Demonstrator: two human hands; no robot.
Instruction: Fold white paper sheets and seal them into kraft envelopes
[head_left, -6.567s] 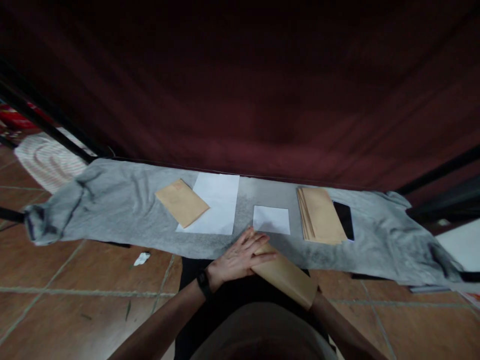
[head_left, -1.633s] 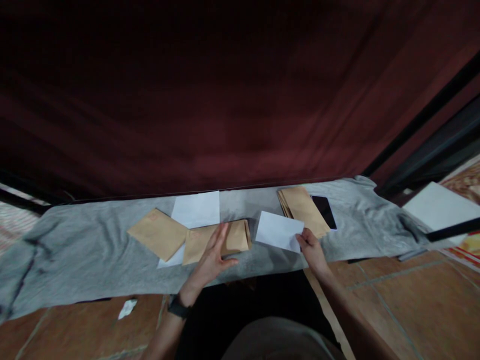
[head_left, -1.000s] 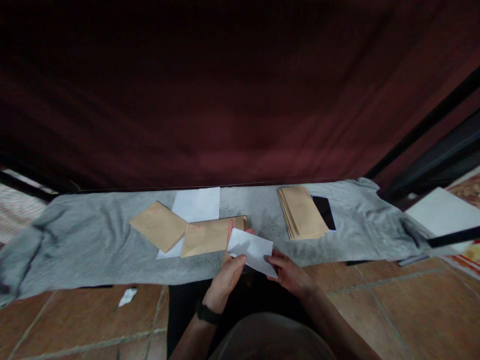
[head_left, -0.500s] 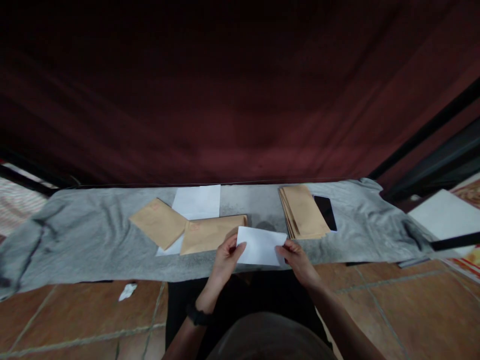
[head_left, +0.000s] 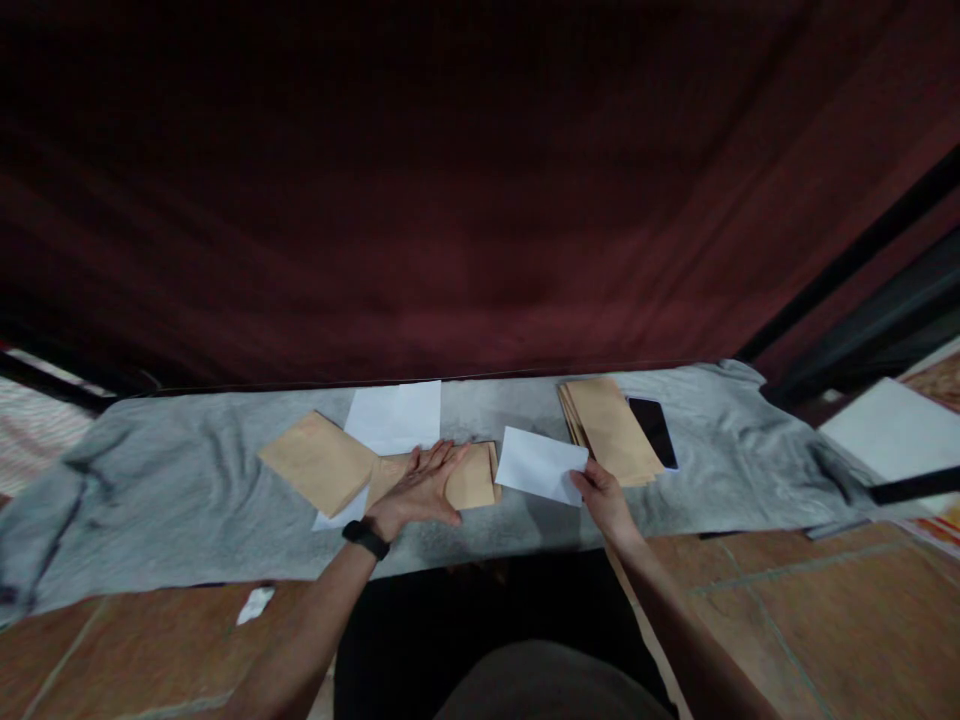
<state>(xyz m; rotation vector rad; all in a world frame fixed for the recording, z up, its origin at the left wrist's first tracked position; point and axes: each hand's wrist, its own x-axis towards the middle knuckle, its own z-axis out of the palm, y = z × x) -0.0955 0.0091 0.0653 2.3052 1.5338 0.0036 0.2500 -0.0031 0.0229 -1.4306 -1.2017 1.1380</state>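
Observation:
My left hand (head_left: 426, 487) rests with fingers spread on a brown envelope (head_left: 474, 478) in front of me. Pinched at its right edge in my right hand (head_left: 600, 492) is a folded sheet of white paper (head_left: 540, 465), held just right of that envelope. Left of my left hand lies another brown envelope (head_left: 319, 462), set at a slant. Partly under these envelopes, white paper sheets (head_left: 396, 415) lie on the cloth. A fanned stack of brown envelopes (head_left: 611, 430) sits beyond my right hand.
A dark phone (head_left: 654, 432) lies beside the right-hand stack. Grey cloth (head_left: 187, 490) covers the long narrow surface, with a dark red curtain (head_left: 465, 250) behind it. A crumpled white scrap (head_left: 255, 605) is on the tiled floor. Black bars stand at both sides.
My left hand has let go of the white paper and moved left onto the brown envelope. My right hand keeps the paper, now tilted and slightly further right.

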